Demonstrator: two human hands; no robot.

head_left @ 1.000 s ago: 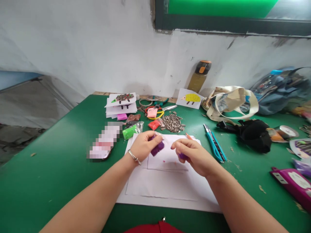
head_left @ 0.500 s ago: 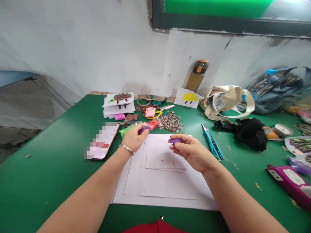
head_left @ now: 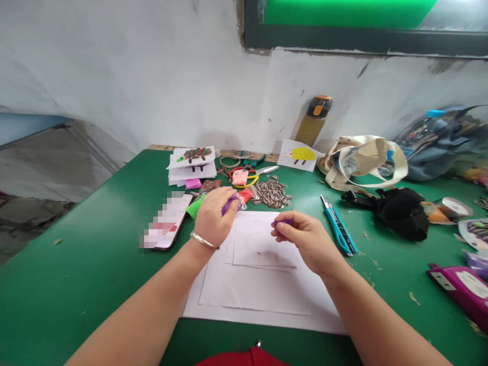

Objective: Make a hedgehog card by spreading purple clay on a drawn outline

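Note:
My left hand (head_left: 215,216) is shut on a purple piece of modelling clay (head_left: 230,205), partly hidden by my fingers, just behind the far edge of the paper. Its fingertips are close to a green clay bag (head_left: 195,207) and a red clay packet (head_left: 246,194). My right hand (head_left: 303,236) pinches a small lump of purple clay (head_left: 284,222) between thumb and fingers, above the stacked white paper sheets (head_left: 259,287). A metal bangle (head_left: 204,240) circles my left wrist.
Loose sunflower seeds (head_left: 271,193) lie behind the paper, near scissors (head_left: 267,170) and a seed-decorated hedgehog card (head_left: 190,160). A pixelated phone (head_left: 168,221) is left of my left hand. A teal utility knife (head_left: 338,231) lies to the right, and bags crowd the far right of the green table (head_left: 76,274).
My left hand has moved back and up from the paper towards the clay packets, keeping the purple clay. My right hand has shifted only slightly and still pinches its purple lump.

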